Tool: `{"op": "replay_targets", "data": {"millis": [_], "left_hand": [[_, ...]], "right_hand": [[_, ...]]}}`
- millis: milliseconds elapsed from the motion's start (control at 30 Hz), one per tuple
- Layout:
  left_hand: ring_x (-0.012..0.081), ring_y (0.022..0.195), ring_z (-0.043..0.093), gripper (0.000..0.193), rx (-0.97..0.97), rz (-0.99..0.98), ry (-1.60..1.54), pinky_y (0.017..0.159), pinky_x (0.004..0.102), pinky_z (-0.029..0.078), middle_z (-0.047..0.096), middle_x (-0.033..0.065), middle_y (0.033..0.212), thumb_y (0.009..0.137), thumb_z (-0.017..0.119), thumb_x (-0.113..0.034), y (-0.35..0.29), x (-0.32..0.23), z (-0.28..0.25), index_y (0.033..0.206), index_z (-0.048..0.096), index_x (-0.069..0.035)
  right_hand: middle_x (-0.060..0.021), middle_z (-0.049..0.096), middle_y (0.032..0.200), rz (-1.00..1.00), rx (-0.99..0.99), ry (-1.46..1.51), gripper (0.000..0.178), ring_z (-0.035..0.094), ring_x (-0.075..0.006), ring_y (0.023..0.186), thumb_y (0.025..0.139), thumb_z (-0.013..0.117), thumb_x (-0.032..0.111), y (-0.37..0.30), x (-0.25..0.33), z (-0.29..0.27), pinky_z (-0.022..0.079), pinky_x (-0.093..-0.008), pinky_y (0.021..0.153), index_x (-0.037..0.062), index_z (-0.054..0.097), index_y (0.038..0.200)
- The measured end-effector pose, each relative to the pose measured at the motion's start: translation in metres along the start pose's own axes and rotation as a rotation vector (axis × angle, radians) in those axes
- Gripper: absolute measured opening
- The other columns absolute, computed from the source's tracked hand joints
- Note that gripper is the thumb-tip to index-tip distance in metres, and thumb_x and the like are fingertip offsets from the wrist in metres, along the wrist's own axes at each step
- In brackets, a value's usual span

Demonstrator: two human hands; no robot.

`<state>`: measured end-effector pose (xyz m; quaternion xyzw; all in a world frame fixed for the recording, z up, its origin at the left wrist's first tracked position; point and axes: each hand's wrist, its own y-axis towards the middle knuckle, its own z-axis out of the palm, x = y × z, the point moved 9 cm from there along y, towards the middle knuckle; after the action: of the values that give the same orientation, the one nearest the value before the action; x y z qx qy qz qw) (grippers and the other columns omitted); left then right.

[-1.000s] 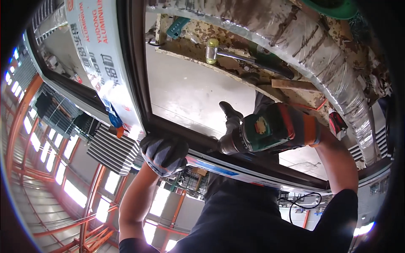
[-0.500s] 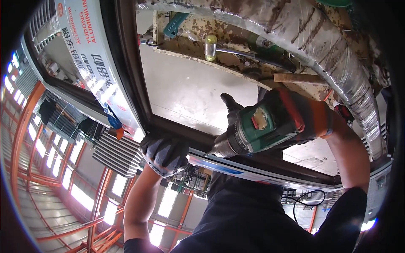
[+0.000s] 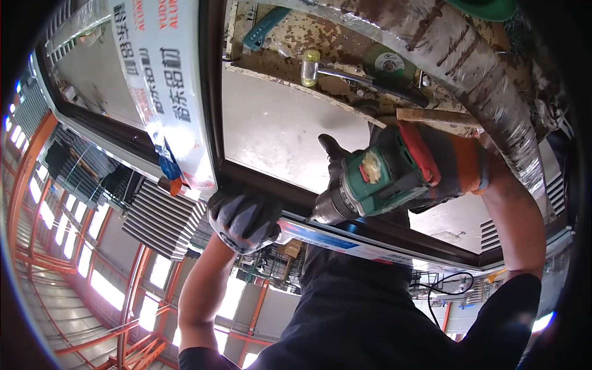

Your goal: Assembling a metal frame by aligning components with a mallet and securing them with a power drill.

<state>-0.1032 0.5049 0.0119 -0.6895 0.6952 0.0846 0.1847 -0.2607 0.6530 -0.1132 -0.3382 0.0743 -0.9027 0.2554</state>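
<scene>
A dark brown metal frame, with printed protective film on its outer faces, runs across in front of me. My left hand, in a grey and black glove, is closed over the near bar by the corner. In my gloved right hand is a green and black cordless drill with a red part at its base. Its chuck points left toward the near bar, just right of my left hand. The tip is at the bar's edge; whether it touches, I cannot tell.
Beyond the frame, a paint-worn shelf holds a hammer with a yellowish head, a teal tool, a round disc and a wooden strip. A plastic-wrapped bar curves across the upper right. Stacked profiles lie at left.
The view has shifted a little, so the frame's left upright and its film appear farther right. Both hands keep their hold, and the drill tip stays by the near bar.
</scene>
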Motion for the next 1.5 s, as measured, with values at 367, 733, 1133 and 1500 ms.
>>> {"op": "replay_targets", "data": {"millis": [367,733,1133,1500], "left_hand": [[0.0191,0.079,0.061,0.028,-0.057,-0.006,0.033,0.070,0.0360,0.051,0.064,-0.0043,0.087,0.060,0.067,-0.030,0.000,-0.001,-0.003,0.086,0.074,-0.023],[0.0236,0.083,0.064,0.034,-0.259,0.023,-0.134,0.079,0.0388,0.054,0.062,0.0041,0.085,0.055,0.072,-0.027,0.002,0.000,-0.027,0.084,0.067,-0.010],[0.0283,0.101,0.062,0.028,-0.362,0.059,-0.111,0.093,0.0428,0.049,0.063,0.0082,0.098,0.078,0.062,-0.030,-0.023,-0.001,-0.015,0.096,0.067,-0.009],[0.0288,0.101,0.062,0.031,-0.438,0.088,-0.141,0.092,0.0437,0.050,0.064,0.0089,0.102,0.078,0.060,-0.029,-0.027,-0.004,-0.006,0.100,0.066,-0.008]], "right_hand": [[-0.0051,0.061,0.121,-0.036,0.105,-0.576,0.049,0.056,-0.0217,0.112,0.076,0.080,0.015,0.038,0.037,0.008,0.044,-0.0325,0.102,0.0116,0.061,0.121],[-0.0081,0.066,0.099,0.388,0.073,-0.604,0.036,0.059,-0.0111,0.086,0.079,0.076,0.014,0.056,0.038,0.004,0.049,-0.0285,0.080,0.0033,0.064,0.111],[-0.0112,0.069,0.090,0.129,0.075,-1.054,0.049,0.067,-0.0277,0.080,0.061,0.082,0.013,0.047,0.065,-0.007,0.055,-0.0353,0.075,0.0064,0.069,0.108],[-0.0094,0.069,0.105,0.258,0.104,-1.154,0.044,0.068,-0.0216,0.094,0.070,0.072,0.004,0.044,0.055,-0.003,0.055,-0.0335,0.083,0.0026,0.065,0.114]]}}
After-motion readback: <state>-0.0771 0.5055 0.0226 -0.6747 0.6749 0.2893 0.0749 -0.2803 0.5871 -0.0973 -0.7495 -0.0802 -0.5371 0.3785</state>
